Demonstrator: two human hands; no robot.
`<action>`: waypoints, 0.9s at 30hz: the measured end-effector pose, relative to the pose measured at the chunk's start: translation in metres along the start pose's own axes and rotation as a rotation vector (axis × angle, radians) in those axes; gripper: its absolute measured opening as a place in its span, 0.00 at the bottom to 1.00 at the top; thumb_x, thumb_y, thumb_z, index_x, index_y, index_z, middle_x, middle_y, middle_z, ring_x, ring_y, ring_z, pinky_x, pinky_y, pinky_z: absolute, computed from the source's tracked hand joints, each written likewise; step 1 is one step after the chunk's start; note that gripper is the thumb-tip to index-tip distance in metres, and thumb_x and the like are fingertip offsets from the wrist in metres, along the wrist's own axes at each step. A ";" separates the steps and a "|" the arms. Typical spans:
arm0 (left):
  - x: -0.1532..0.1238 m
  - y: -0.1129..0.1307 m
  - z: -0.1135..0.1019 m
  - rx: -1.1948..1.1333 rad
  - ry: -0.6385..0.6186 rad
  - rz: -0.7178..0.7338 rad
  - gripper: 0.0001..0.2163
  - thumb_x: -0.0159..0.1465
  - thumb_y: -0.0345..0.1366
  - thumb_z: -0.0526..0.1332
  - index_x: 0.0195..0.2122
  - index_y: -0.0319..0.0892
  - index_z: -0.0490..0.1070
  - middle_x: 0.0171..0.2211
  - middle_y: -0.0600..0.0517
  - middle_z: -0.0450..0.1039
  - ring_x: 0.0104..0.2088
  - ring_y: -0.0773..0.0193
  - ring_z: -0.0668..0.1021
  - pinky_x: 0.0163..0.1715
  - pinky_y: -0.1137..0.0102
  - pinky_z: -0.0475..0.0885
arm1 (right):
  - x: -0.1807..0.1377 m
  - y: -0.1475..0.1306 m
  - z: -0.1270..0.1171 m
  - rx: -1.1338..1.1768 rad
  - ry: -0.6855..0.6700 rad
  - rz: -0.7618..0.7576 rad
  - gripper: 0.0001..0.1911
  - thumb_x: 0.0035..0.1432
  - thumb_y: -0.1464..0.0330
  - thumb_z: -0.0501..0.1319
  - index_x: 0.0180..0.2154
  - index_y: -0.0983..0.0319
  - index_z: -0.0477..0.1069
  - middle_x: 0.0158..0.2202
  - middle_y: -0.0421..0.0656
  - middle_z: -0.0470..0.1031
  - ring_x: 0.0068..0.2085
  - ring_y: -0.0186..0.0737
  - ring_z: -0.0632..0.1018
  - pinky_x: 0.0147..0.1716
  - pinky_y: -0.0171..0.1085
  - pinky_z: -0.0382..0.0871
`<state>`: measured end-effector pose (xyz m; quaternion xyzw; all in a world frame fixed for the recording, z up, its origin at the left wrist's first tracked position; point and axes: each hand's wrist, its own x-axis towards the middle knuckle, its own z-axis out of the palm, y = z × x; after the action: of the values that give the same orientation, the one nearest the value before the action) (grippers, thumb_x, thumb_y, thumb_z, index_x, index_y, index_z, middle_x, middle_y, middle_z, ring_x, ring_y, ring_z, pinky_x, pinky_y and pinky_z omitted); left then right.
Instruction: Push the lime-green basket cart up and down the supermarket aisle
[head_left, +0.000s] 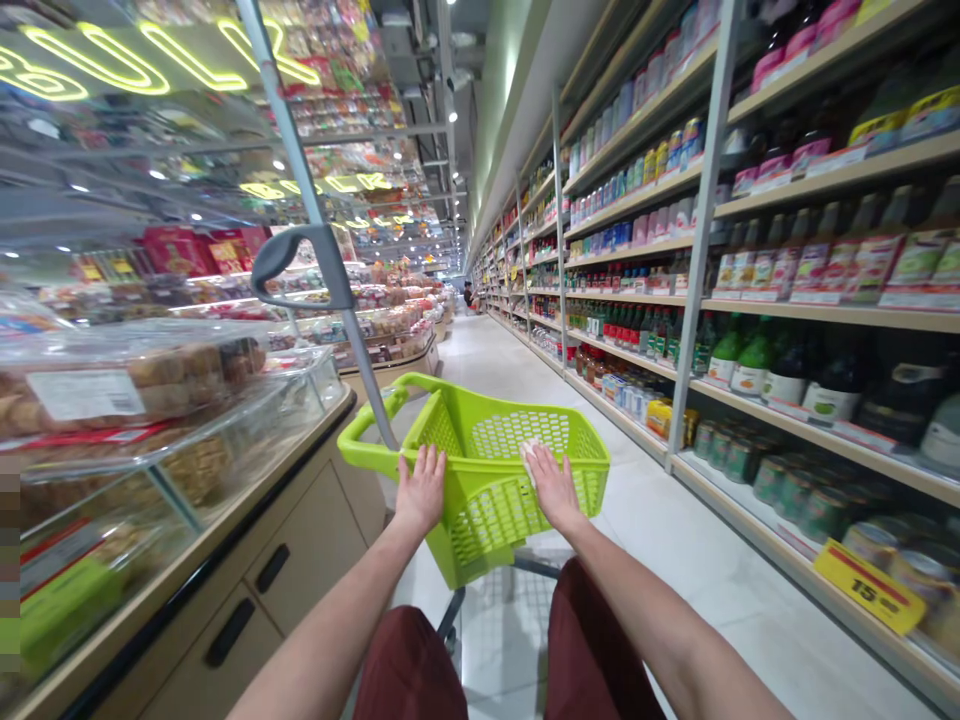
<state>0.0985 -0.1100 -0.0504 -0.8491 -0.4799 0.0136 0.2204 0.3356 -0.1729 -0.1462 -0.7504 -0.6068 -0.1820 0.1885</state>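
A lime-green shopping basket (480, 500) with a perforated wall sits on a wheeled frame in front of my knees. My left hand (421, 488) rests on the near rim at its left end, fingers stretched out and fairly flat. Toward the right end of that rim, my right hand (553, 483) presses a small white wipe (531, 450) against the basket with extended fingers. Most of the wipe is hidden under them. A grey pole with a looped handle (304, 265) rises from the left of the basket. No goods show inside it.
On the left stands a glass-edged display counter (300, 400) with packaged baked goods (142, 380) and drawers below. Tall shelves (690, 300) of bottles and cans line the right side. A yellow price sign (868, 586) juts from the lowest shelf. The tiled aisle (487, 345) runs ahead between them.
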 end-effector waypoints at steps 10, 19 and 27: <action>0.000 0.001 -0.002 0.052 0.009 -0.016 0.31 0.53 0.24 0.46 0.61 0.40 0.47 0.62 0.44 0.42 0.62 0.54 0.47 0.57 0.46 0.44 | -0.010 0.067 -0.010 -0.110 -0.051 0.171 0.31 0.55 0.81 0.39 0.59 0.57 0.51 0.62 0.41 0.46 0.62 0.42 0.48 0.58 0.55 0.40; 0.008 -0.004 -0.002 0.045 -0.065 -0.026 0.34 0.50 0.26 0.49 0.61 0.38 0.45 0.63 0.44 0.39 0.62 0.53 0.46 0.57 0.45 0.42 | -0.004 0.097 -0.003 -0.123 -0.155 0.366 0.29 0.58 0.79 0.37 0.60 0.55 0.48 0.63 0.38 0.43 0.63 0.40 0.47 0.58 0.51 0.43; 0.011 -0.007 -0.004 0.001 -0.086 -0.031 0.37 0.47 0.27 0.51 0.61 0.38 0.45 0.63 0.44 0.39 0.62 0.51 0.45 0.56 0.44 0.42 | -0.002 0.092 -0.009 -0.060 -0.202 0.365 0.29 0.59 0.77 0.36 0.61 0.53 0.45 0.63 0.38 0.42 0.63 0.38 0.46 0.57 0.52 0.45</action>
<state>0.0993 -0.0994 -0.0416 -0.8401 -0.5020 0.0467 0.2003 0.4253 -0.1966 -0.1456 -0.8677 -0.4707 -0.0866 0.1342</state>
